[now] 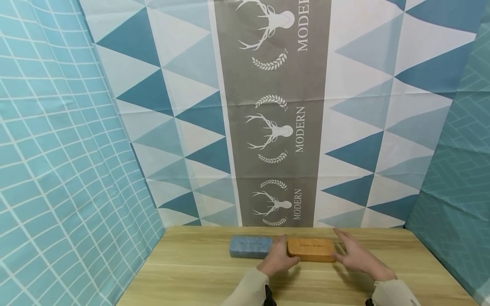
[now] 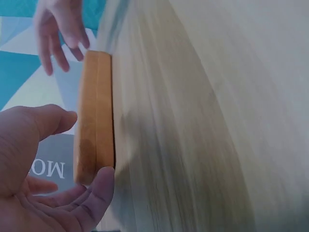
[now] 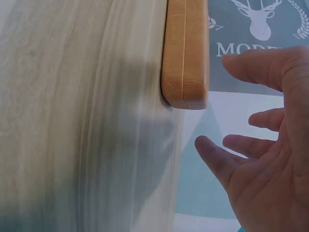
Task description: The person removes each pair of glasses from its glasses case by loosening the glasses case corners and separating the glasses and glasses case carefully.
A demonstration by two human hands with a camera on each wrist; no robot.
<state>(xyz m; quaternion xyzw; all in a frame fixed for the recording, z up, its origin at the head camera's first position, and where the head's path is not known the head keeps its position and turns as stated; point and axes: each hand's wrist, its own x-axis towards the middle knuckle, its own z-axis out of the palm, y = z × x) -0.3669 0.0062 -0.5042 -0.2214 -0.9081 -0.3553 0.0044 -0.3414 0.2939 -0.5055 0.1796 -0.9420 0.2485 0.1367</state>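
An orange glasses case (image 1: 311, 250), a long block with rounded corners, a seam and small dark lettering on top, lies lengthwise on the wooden table. My left hand (image 1: 278, 257) is at its left end, between it and a blue case (image 1: 250, 247) of the same shape. In the left wrist view, one fingertip overlaps the near corner of the orange case, while the other fingers spread beside it. Off the right end, my right hand (image 1: 357, 256) has its fingers spread and holds nothing. The right wrist view shows a gap between those fingers and the case.
The wooden table (image 1: 183, 272) ends at the back against a patterned cloth (image 1: 275, 161) with triangles and deer heads. A light blue grid cloth (image 1: 57, 148) hangs on the left. On the right hangs a teal cloth (image 1: 451, 212).
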